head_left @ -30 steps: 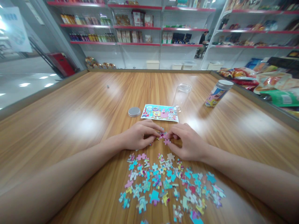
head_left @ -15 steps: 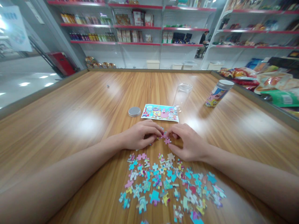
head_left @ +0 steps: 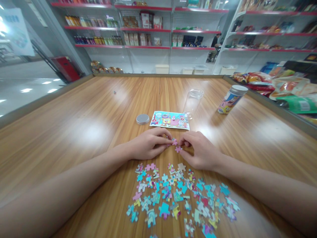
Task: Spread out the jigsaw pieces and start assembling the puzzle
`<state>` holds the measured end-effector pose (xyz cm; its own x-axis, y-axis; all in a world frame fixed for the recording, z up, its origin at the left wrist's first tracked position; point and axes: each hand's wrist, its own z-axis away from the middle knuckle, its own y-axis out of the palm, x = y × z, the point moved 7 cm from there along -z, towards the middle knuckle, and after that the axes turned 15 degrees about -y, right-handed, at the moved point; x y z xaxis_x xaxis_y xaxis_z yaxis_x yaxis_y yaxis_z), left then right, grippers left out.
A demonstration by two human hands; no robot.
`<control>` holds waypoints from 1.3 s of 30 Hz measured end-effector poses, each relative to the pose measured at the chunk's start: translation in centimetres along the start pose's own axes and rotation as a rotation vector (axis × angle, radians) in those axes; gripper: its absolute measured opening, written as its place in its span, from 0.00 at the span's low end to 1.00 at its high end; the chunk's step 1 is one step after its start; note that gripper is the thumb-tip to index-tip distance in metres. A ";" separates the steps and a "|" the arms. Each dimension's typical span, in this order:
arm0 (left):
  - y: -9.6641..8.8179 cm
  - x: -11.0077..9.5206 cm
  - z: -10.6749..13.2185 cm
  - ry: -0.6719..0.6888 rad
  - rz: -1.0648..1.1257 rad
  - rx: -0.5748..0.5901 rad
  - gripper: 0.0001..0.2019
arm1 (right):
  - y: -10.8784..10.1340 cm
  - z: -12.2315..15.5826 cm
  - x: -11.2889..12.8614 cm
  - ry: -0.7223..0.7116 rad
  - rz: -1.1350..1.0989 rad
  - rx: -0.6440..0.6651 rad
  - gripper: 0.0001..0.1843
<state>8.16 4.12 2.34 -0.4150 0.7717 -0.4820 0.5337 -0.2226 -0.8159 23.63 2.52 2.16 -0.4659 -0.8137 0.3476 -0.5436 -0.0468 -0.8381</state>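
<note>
In the head view, two bare hands work over small jigsaw pieces just on the near side of a flat picture card (head_left: 169,120). The left hand (head_left: 150,143), below the card's left half, bends its fingertips to the edge of an upper pink piece (head_left: 175,141); whether they pinch it or merely press, one cannot tell. The right hand (head_left: 199,150), below the card's right corner, keeps its thumb spread from its curled fingers, the thumb tip beside a lower pink piece (head_left: 178,149). Both pink pieces lie between the hands, below the card's right half.

The pieces look feather-light and fairly stiff, likely thin board, and should slide readily on the smooth wooden table (head_left: 74,115). Their narrow knobs could bend or fray if forced, so the best hold is probably a light fingertip pinch on opposite edges of the body, or a fingertip pressed flat on top.

The pink pair shows knobbed, notched outlines; finer printing is too small to read. Farther toward the wearer from the card spread the loose pieces (head_left: 177,196), mostly turquoise, with pink, yellow, pale and red among them, some overlapping.
</note>
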 end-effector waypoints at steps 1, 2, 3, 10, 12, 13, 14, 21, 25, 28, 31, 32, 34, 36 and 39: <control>0.0 0.2 0.0 -0.009 -0.008 -0.011 0.15 | 0.0 0.0 -0.1 0.008 0.007 0.001 0.05; -0.1 0.4 0.0 -0.018 -0.014 -0.018 0.15 | 0.0 0.0 -0.1 0.009 0.007 0.003 0.05; -0.1 0.5 0.0 -0.024 -0.015 -0.025 0.14 | 0.0 0.0 -0.1 0.006 0.004 0.005 0.04; -0.2 0.5 -0.1 -0.022 -0.010 -0.011 0.15 | 0.1 0.0 0.0 -0.013 -0.007 -0.005 0.05; 0.0 0.3 0.0 -0.001 -0.020 0.027 0.16 | 0.1 0.0 -0.1 -0.010 0.000 -0.014 0.05; 0.1 0.2 0.0 0.008 -0.024 0.042 0.17 | 0.2 0.0 -0.2 -0.010 0.005 -0.016 0.05; 0.1 0.2 0.0 0.014 -0.027 0.051 0.18 | 0.2 0.0 -0.2 -0.010 0.013 -0.015 0.04; 0.1 0.0 -0.1 0.027 -0.012 0.047 0.17 | -0.7 0.2 0.2 -0.030 -0.020 -0.119 0.10; 0.0 -0.1 -0.1 0.035 -0.008 0.034 0.17 | -0.8 0.1 0.5 -0.079 0.026 -0.119 0.08; 0.0 0.0 -0.1 0.029 -0.012 0.026 0.17 | -0.1 -0.1 0.3 -0.080 0.022 -0.044 0.02; 0.0 0.0 -0.1 0.030 -0.007 0.026 0.17 | 0.1 -0.1 0.1 -0.067 0.015 -0.037 0.03; 0.0 0.0 -0.1 0.030 -0.007 0.028 0.17 | 0.1 -0.1 0.1 -0.066 0.014 -0.038 0.03; 0.1 -0.1 -0.1 0.029 -0.008 0.036 0.17 | 0.0 -0.1 0.1 -0.058 0.016 -0.042 0.04; 0.1 -0.1 -0.1 0.029 -0.006 0.040 0.17 | 0.0 0.0 0.1 -0.056 0.017 -0.042 0.05; 0.0 -0.1 -0.1 0.027 0.001 0.039 0.17 | 0.0 0.0 0.2 -0.065 0.004 -0.035 0.03</control>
<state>8.35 4.07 2.42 -0.3936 0.7873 -0.4746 0.5052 -0.2461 -0.8272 23.52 2.40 2.23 -0.4221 -0.8498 0.3156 -0.5669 -0.0243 -0.8235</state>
